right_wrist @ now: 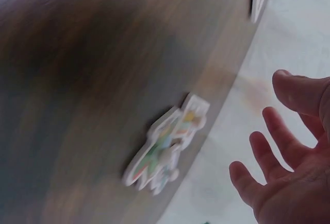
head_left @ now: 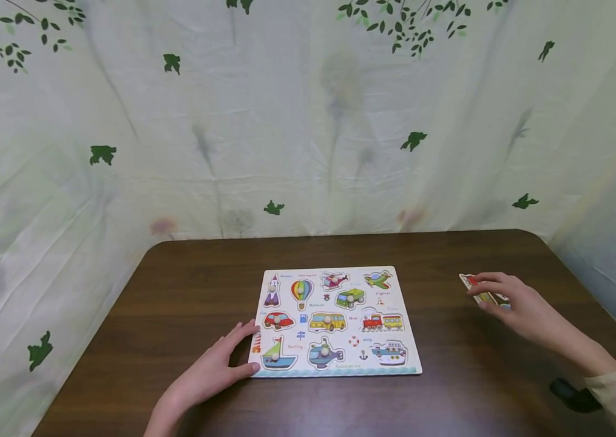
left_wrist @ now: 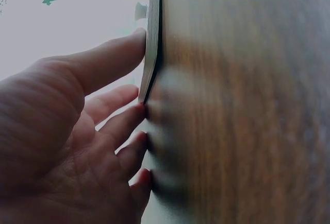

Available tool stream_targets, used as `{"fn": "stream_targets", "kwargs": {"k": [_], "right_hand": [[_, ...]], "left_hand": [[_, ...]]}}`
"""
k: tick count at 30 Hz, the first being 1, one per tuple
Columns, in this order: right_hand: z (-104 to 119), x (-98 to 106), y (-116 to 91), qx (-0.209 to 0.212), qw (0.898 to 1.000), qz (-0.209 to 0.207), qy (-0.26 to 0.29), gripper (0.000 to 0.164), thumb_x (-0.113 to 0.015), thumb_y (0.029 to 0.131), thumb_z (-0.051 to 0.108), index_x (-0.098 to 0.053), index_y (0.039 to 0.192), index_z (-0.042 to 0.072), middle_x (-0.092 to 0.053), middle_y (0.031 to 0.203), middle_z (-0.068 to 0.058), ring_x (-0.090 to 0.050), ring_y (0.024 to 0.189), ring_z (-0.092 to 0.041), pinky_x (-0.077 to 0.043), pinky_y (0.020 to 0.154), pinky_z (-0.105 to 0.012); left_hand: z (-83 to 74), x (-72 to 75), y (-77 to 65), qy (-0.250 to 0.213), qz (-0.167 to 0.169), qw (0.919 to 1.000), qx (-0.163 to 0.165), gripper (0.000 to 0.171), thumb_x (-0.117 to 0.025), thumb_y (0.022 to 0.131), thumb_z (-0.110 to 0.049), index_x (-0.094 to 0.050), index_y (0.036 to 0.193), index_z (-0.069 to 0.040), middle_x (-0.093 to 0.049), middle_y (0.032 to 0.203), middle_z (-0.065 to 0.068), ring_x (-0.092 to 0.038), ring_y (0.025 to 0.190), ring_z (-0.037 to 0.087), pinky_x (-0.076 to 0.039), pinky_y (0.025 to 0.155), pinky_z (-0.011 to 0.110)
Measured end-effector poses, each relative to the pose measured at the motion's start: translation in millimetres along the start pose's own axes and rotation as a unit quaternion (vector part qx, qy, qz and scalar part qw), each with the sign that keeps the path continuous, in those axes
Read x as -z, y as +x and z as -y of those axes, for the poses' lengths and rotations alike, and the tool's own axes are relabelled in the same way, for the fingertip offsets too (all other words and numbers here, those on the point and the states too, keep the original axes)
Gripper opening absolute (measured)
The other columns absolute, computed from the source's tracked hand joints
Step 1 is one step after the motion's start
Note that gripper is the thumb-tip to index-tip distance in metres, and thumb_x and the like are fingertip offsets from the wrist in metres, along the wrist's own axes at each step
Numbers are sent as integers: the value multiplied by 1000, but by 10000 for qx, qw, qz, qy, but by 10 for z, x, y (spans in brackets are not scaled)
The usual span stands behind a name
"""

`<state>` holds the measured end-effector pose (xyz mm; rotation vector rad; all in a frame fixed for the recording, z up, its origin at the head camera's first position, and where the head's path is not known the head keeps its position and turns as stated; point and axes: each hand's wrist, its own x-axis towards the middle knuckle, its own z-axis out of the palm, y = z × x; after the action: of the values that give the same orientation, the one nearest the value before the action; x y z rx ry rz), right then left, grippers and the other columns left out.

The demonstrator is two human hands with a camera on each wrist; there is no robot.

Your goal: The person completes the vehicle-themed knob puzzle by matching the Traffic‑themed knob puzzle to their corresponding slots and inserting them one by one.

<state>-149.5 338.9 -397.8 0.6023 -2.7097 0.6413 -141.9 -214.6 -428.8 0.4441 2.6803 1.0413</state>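
Observation:
A flat white puzzle board [head_left: 359,303] printed with colourful vehicles lies near the middle of the table; several of its pictures bear small round knobs. My left hand [head_left: 215,364] rests at the board's left edge, thumb and fingertips touching the side with fingers mostly straight. At the right, my right hand [head_left: 521,306] hovers over a small group of puzzle pieces [head_left: 471,280], partly covering them in the head view. In the right wrist view these knobbed pieces [right_wrist: 160,154] lie close together on the table, blurred, apart from my loosely spread fingers.
The brown wooden table [head_left: 187,285] has a rounded far edge. Behind it hangs a pale curtain [head_left: 286,121] with green leaf prints. A dark object [head_left: 575,396] shows beside my right sleeve; its kind I cannot tell.

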Motion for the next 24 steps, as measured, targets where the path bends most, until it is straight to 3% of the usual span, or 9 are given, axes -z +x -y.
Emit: {"fn": "stream_targets", "kwargs": {"k": [7, 15, 24], "right_hand": [[-172, 82, -141, -436, 9988, 204, -104, 24, -76, 84, 5, -73, 107, 11, -59, 124, -15, -54, 110, -37, -45, 73, -33], [-342, 133, -274, -871, 9959, 102, -237, 21, -76, 87, 14, -73, 107, 13, -59, 125, -13, -51, 109, -32, -41, 73, -24], [-571, 117, -358, -809, 9956, -73, -466, 22, -82, 79, 14, -75, 101, 12, -62, 120, -18, -53, 104, -36, -39, 71, -26]], "left_hand": [[-7, 5, -5, 22, 11, 10000, 83, 71, -77, 84, -38, -47, 146, -20, -38, 155, 5, -23, 146, 34, -16, 112, 63], [0, 9, -13, 44, -6, 9999, 96, 71, -77, 84, -39, -47, 146, -21, -38, 155, 3, -22, 146, 34, -15, 113, 62], [-5, 5, 2, 42, 26, 9999, 118, 71, -77, 85, -38, -47, 147, -22, -38, 155, 2, -22, 146, 33, -16, 112, 64]]}}
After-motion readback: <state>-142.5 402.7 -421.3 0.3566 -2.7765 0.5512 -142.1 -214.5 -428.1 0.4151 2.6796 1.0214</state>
